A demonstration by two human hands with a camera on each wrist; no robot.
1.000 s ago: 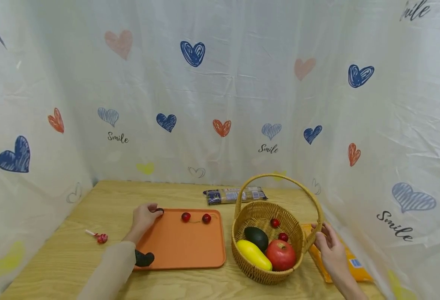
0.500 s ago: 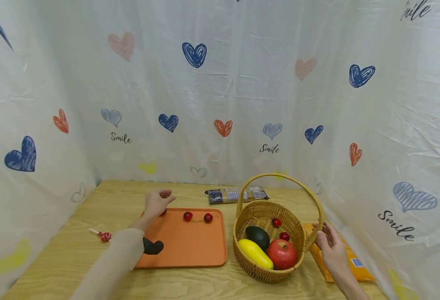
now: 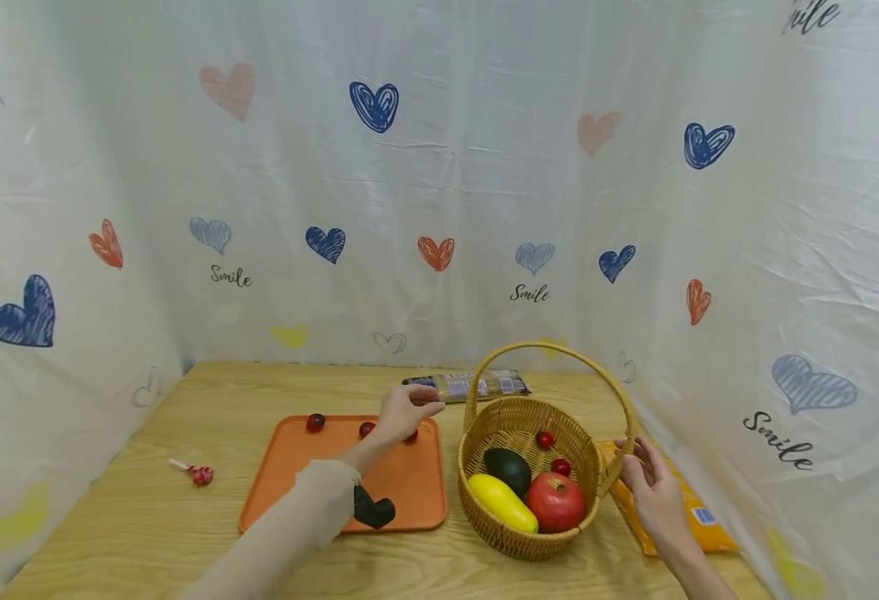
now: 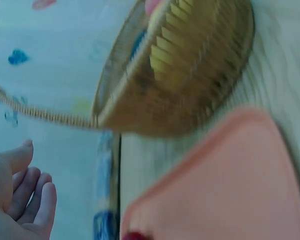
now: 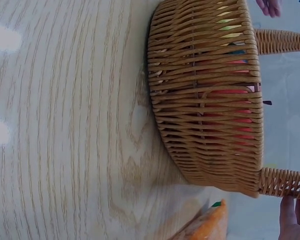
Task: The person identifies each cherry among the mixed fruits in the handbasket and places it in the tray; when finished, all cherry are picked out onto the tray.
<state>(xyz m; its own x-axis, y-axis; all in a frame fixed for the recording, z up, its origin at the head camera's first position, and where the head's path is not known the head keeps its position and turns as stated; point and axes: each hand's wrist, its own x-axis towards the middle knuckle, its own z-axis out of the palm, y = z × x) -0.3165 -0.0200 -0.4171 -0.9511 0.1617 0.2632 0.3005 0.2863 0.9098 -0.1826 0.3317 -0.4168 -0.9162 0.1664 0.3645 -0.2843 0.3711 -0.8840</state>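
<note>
My left hand [image 3: 403, 410] hovers over the back right part of the orange tray [image 3: 259, 500], its fingers loosely bent and holding nothing. Two red cherries [image 3: 367, 429] lie beneath it, partly covered by the hand and arm. Near the tray's back left corner sits a dark red round fruit [image 3: 315, 422]. My right hand [image 3: 656, 492] grips the lower right end of the handle [image 3: 629, 425] of the wicker basket [image 3: 514, 546]. Inside the basket are a yellow papaya-like fruit [image 3: 502, 502], a dark green avocado [image 3: 507, 471], a pomegranate [image 3: 556, 503] and two cherries [image 3: 545, 439].
A long clear-and-blue packet [image 3: 476, 386] lies behind the basket. On the right, an orange packet [image 3: 697, 525] is partly under my right hand. A lollipop [image 3: 201, 475] lies left of the tray. Curtains [image 3: 439, 167] enclose the wooden table.
My left hand has let go of the dark red fruit at the tray's back left corner and moved right, past the cherries. My right hand stays on the basket handle.
</note>
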